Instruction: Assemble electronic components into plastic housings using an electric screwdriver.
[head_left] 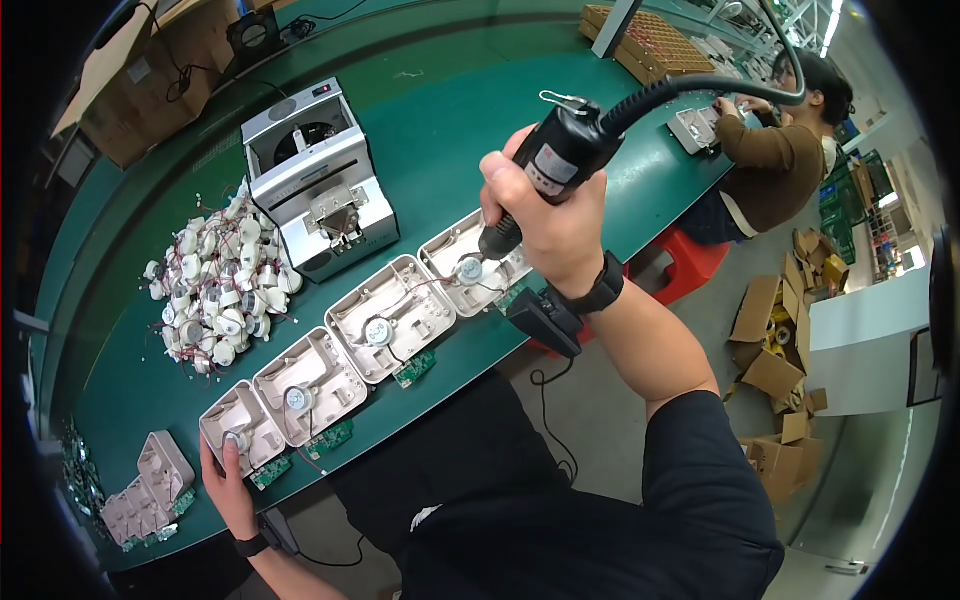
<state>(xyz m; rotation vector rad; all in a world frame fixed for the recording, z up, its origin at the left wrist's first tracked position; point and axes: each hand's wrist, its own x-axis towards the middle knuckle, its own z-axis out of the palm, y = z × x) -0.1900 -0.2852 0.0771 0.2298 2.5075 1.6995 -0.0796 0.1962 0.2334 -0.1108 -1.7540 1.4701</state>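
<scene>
My right hand [548,215] is wrapped round a black electric screwdriver [572,140]. The tool's tip points down at the round motor [469,269] in the rightmost off-white plastic housing [437,256]; whether it touches a screw I cannot make out. My left hand [230,495] grips the left end of the leftmost plastic housing [262,432], thumb over the wall near its motor and fingers outside. Between these two stand more open housings [345,392], joined in a slanting row, each with a round motor and thin wires. Green circuit boards [415,369] lie along the row's near side.
A heap of white motors with wires [220,290] lies behind the row, beside a grey-and-black screw feeder [320,185]. More housings [165,470] stand at far left. A thick cable [700,88] runs from the tool. A co-worker [785,150] sits at the right by a red stool [680,262].
</scene>
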